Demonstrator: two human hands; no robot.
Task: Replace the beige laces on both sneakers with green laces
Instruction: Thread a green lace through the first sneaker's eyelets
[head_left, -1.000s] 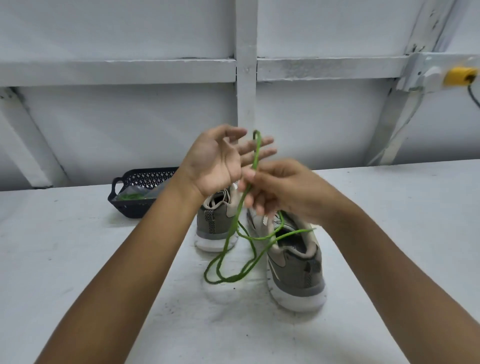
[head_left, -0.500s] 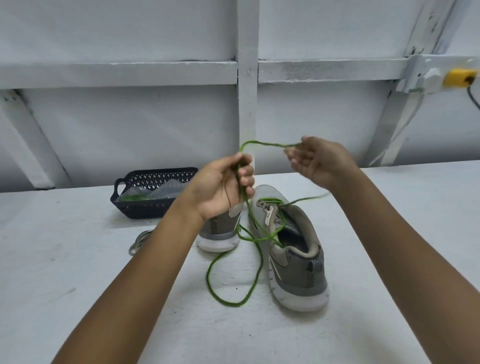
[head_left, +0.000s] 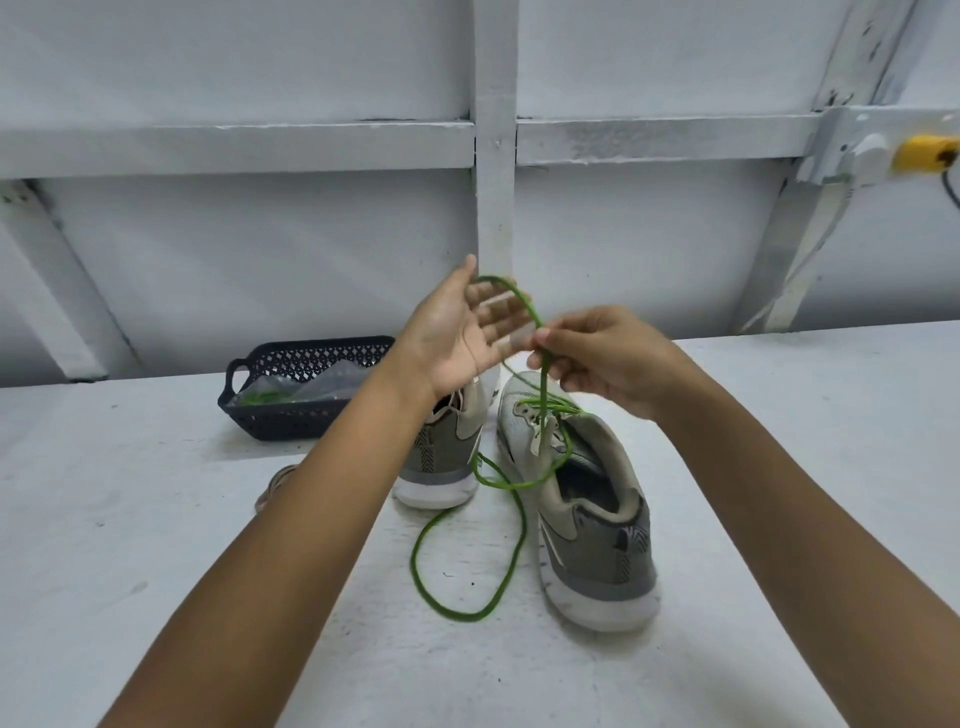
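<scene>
Basket (head_left: 306, 415) far L, bagged green inside (prob. spare lace). L hand (head_left: 462, 332) raised, palm flat, fingers spread, grips nothing; green lace (head_left: 543, 389) arcs past its fingertips. R hand (head_left: 608, 358) nearer, pinches lace. Lace drops near-vertical to R-side sneaker (head_left: 587, 499); slack loops on table (head_left: 156, 519).

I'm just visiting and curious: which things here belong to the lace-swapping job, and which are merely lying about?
Job: green lace, pinched by the right hand, looped over the left hand; near sneaker; far sneaker; black basket holding a bag with something green.
Lying about: loose beige lace on the table; yellow electrical fitting on the wall.
</scene>
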